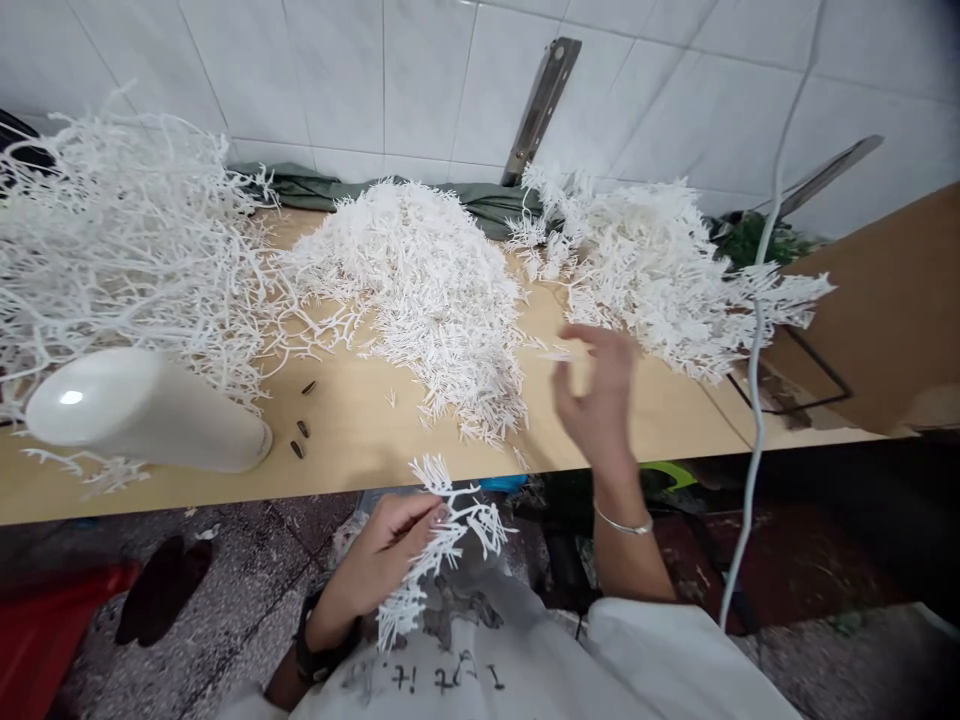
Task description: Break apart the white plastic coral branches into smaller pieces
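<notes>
In the head view, the left hand reaches in front of the body, thumb and forefinger pinched on a white branch whose sprigs fan out above, right of and below the grip. The right hand hovers over the table, blurred, forefinger and thumb spread; a white sliver is near their tips, contact unclear. Beyond the left grip lies a white pile.
</notes>
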`<state>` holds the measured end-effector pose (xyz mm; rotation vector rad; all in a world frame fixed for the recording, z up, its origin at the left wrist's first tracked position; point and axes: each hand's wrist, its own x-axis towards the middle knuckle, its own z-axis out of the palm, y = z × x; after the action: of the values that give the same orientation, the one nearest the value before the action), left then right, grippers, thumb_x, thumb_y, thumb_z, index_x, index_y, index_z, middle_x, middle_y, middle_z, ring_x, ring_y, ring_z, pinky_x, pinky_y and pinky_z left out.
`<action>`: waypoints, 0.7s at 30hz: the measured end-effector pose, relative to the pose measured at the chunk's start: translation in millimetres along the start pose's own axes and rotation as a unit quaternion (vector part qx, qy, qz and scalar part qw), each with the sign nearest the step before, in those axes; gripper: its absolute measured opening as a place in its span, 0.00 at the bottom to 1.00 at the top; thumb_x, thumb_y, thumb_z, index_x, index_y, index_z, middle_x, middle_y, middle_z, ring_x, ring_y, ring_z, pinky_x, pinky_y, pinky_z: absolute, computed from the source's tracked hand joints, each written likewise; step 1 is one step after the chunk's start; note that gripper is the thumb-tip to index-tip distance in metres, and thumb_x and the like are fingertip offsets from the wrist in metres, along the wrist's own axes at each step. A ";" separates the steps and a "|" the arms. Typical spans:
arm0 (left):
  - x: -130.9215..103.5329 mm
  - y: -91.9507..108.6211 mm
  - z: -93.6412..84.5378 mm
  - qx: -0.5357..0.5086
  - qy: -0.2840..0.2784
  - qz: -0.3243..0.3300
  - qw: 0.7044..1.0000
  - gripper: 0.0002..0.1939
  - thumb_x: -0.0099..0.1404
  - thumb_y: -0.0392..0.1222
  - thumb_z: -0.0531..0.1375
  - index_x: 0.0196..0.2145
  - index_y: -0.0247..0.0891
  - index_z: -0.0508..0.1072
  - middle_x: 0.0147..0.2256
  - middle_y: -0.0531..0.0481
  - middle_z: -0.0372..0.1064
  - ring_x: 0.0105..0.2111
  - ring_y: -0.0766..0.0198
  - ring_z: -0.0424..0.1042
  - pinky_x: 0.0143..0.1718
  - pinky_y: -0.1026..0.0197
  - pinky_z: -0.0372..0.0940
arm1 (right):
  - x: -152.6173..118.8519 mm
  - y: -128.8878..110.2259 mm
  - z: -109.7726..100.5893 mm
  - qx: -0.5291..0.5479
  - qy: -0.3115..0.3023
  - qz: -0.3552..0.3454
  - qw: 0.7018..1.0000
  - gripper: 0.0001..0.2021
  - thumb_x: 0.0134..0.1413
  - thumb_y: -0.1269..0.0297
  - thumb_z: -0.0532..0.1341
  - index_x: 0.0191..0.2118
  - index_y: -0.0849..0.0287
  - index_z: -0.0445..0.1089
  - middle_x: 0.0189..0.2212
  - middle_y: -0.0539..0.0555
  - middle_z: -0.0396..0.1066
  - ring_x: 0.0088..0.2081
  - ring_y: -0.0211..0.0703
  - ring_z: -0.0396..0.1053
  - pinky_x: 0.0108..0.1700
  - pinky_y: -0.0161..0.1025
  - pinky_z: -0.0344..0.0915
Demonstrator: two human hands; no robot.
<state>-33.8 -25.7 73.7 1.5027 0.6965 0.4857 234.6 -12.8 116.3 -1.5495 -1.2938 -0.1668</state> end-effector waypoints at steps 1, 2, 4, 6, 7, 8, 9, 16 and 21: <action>2.7 0.5 2.3 0.004 -0.003 0.002 1.000 0.23 0.68 0.55 0.49 0.22 0.36 0.61 0.21 0.56 0.48 0.23 0.70 0.48 0.24 0.65 0.46 | -3.5 2.8 14.7 -0.042 -0.077 -0.018 0.996 0.12 0.56 0.55 0.57 0.41 0.57 0.68 0.47 0.62 0.68 0.55 0.59 0.61 0.57 0.63 0.55; 5.1 1.3 3.9 0.011 -0.005 0.004 1.000 0.22 0.69 0.53 0.49 0.22 0.36 0.58 0.21 0.56 0.46 0.23 0.71 0.48 0.24 0.65 0.46 | -8.1 3.7 26.1 -0.055 -0.146 -0.029 0.987 0.12 0.56 0.57 0.57 0.41 0.57 0.69 0.50 0.62 0.66 0.59 0.60 0.57 0.60 0.65 0.51; 9.2 3.5 5.1 0.031 -0.006 0.009 0.999 0.22 0.70 0.52 0.48 0.22 0.37 0.53 0.21 0.56 0.44 0.23 0.72 0.47 0.24 0.65 0.45 | -19.2 -1.2 37.7 -0.007 -0.253 -0.039 0.967 0.11 0.60 0.59 0.55 0.44 0.57 0.68 0.52 0.60 0.66 0.59 0.54 0.58 0.61 0.59 0.53; 13.1 5.2 4.2 0.061 -0.016 0.016 0.998 0.21 0.70 0.50 0.48 0.22 0.37 0.50 0.21 0.57 0.44 0.23 0.72 0.47 0.24 0.65 0.45 | -30.1 -13.5 37.0 0.101 -0.340 -0.026 0.935 0.10 0.62 0.59 0.53 0.41 0.57 0.68 0.44 0.58 0.71 0.50 0.46 0.66 0.53 0.48 0.62; 14.9 5.6 3.3 0.075 -0.029 0.020 0.997 0.21 0.70 0.50 0.48 0.22 0.37 0.50 0.21 0.57 0.44 0.22 0.72 0.47 0.24 0.65 0.44 | -34.6 -20.7 34.5 0.145 -0.385 -0.021 0.911 0.12 0.62 0.57 0.52 0.38 0.58 0.68 0.38 0.55 0.71 0.42 0.42 0.68 0.47 0.42 0.65; 16.6 5.8 2.3 0.087 -0.044 0.024 0.995 0.21 0.70 0.49 0.48 0.22 0.37 0.50 0.20 0.57 0.44 0.22 0.72 0.47 0.24 0.65 0.43 | -38.2 -27.5 31.9 0.175 -0.432 -0.023 0.884 0.14 0.62 0.54 0.52 0.33 0.59 0.66 0.31 0.53 0.70 0.35 0.39 0.67 0.39 0.37 0.64; 18.1 5.6 1.4 0.096 -0.056 0.030 0.993 0.21 0.70 0.48 0.48 0.21 0.37 0.50 0.20 0.58 0.44 0.21 0.72 0.46 0.24 0.64 0.43 | -41.0 -33.2 30.1 0.190 -0.475 -0.032 0.859 0.18 0.62 0.51 0.51 0.29 0.59 0.64 0.25 0.50 0.65 0.29 0.36 0.63 0.33 0.35 0.60; 17.4 2.2 2.8 0.071 -0.079 0.022 0.994 0.22 0.69 0.49 0.49 0.21 0.37 0.53 0.21 0.57 0.45 0.23 0.72 0.47 0.25 0.65 0.44 | -48.8 -31.3 40.3 0.298 -0.578 0.039 0.758 0.27 0.61 0.49 0.51 0.16 0.59 0.47 0.15 0.43 0.41 0.18 0.27 0.42 0.21 0.33 0.40; 17.1 3.0 11.3 -0.033 -0.012 -0.021 0.999 0.21 0.69 0.54 0.47 0.25 0.36 0.57 0.23 0.56 0.51 0.25 0.70 0.50 0.27 0.66 0.49 | -48.0 -31.6 28.2 0.287 -0.461 0.112 0.832 0.26 0.60 0.53 0.54 0.15 0.62 0.63 0.09 0.45 0.54 0.14 0.28 0.52 0.18 0.31 0.45</action>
<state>-13.4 -22.2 73.9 1.4279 0.6859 0.4536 177.1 -26.1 91.6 -1.2248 -1.6368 1.1603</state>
